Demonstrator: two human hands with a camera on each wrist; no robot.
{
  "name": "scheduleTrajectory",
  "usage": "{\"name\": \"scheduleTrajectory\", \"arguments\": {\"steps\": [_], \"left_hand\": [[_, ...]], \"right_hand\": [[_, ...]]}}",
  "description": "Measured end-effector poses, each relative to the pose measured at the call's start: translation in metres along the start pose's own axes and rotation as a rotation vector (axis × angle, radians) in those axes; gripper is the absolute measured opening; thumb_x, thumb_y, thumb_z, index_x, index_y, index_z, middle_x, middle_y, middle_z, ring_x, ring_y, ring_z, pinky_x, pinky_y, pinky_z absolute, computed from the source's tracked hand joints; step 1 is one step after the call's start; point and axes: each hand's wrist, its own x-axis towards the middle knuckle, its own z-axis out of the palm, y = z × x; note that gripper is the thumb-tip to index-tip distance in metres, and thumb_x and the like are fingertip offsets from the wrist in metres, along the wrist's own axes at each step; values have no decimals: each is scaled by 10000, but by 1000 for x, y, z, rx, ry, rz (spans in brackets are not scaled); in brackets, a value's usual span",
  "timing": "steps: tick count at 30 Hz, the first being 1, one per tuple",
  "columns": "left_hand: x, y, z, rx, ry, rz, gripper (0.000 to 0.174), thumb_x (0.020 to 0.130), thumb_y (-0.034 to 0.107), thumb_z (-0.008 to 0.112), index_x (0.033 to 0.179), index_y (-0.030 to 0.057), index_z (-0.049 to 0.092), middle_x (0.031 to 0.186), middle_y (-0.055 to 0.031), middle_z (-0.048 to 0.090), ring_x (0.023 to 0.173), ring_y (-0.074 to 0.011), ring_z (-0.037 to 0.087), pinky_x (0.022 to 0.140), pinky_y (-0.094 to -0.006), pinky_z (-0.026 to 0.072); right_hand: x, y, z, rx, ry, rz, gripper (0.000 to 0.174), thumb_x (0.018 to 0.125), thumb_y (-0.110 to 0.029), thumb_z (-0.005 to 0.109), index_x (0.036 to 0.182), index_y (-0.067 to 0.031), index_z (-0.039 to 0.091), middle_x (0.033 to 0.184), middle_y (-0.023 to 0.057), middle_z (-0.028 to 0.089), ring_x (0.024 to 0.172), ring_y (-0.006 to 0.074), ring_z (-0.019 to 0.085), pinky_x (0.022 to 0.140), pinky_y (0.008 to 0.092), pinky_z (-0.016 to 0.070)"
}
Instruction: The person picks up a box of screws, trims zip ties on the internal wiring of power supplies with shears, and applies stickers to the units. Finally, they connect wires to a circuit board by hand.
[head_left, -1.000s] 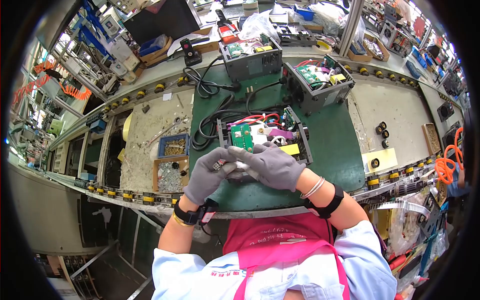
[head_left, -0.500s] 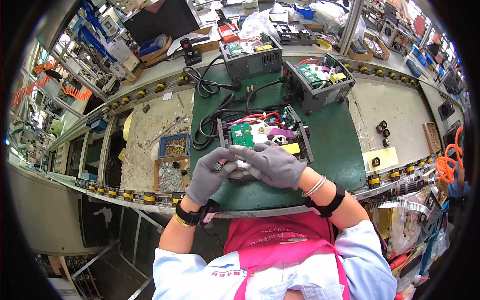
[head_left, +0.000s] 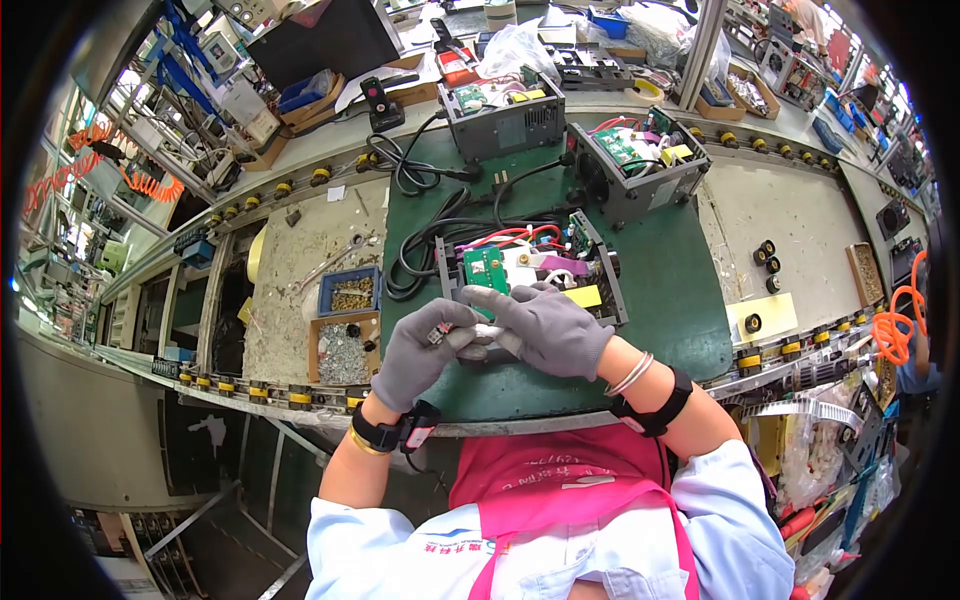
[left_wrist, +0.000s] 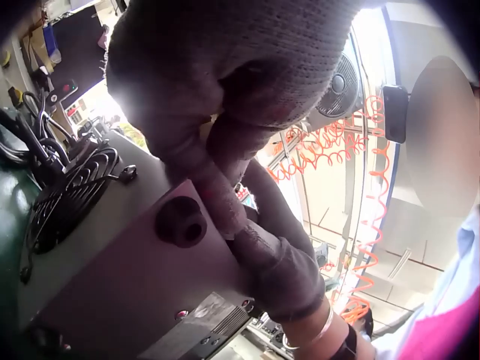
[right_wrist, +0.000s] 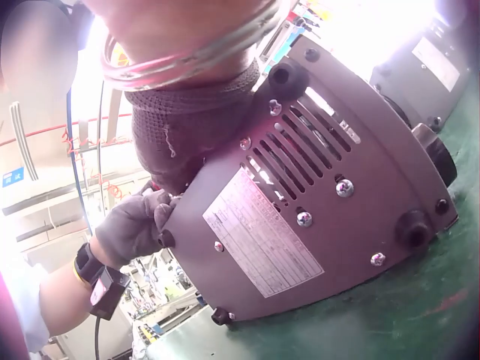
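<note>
Meeting just over the near side of an open-topped metal unit [head_left: 612, 285], a person's two hands wear grey knit gloves. The left hand [head_left: 412, 352] has its fingers curled in, pinching a small white part [head_left: 487, 334]; the right hand [head_left: 560, 335] pinches the same part at its fingertips, one finger reaching out straighter above. The part's full shape is hidden by the gloves. The unit sits in front of the person on a smooth green mat [head_left: 680, 345], showing a flat green circuit board [head_left: 483, 268], a purple ribbon [head_left: 567, 265] and a yellow block [head_left: 582, 297]. From the right wrist, its dark metal panel has parallel slots, shiny screws, a printed label [right_wrist: 262, 232] and round black feet. Left of the mat, a blue bin [head_left: 323, 292] holds brass-coloured pieces; touching or just beside it, a brown box [head_left: 314, 350] holds silvery small hardware. Coiled black cable [head_left: 410, 250] lies left of and behind the unit, and two more open units, one [head_left: 510, 127] at the back and one [head_left: 650, 190] at back right, limit room there. Bare mat stretches from the near unit to the right edge; a roller-lined rail [head_left: 258, 392] borders the near side of the bench.
</note>
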Motion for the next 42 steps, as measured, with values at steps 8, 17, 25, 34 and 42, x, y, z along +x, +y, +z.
{"name": "scheduleTrajectory", "arguments": {"steps": [8,17,25,34,42], "left_hand": [[-2,-2,1,-40,8,13,102,917,-29,583,1018,-31,583,993,-64,623,911,-146,659,781,-272,604],[-3,-3,8,258,23,149,106,883,-49,615,989,-42,615,950,-69,649,875,-137,659,717,-254,592],[9,9,1,20,-59,-106,121,893,-35,610,1012,-16,622,935,-62,664,786,-106,655,654,-236,576],[7,1,1,162,-6,-83,149,899,-36,601,1045,-20,630,991,-62,660,843,-108,652,631,-226,576],[-17,4,25,907,345,593,297,798,-72,604,1061,52,663,985,-116,679,834,-260,676,719,-345,551]], "right_hand": [[1,0,2,-57,13,-14,711,845,-144,595,1478,-120,274,860,105,646,927,330,590,839,459,446],[-2,2,5,-105,38,-52,710,879,-185,590,1504,-162,254,932,117,645,939,326,595,837,457,448],[-1,7,7,-22,-15,2,779,881,-175,600,1526,-165,164,963,128,642,989,320,600,882,459,451],[1,4,11,-63,49,24,782,860,-169,617,1522,-166,200,931,102,633,943,315,594,844,451,465],[-41,77,-72,-68,828,162,227,798,-104,676,1023,-84,705,930,122,676,875,304,637,794,405,513]]}}
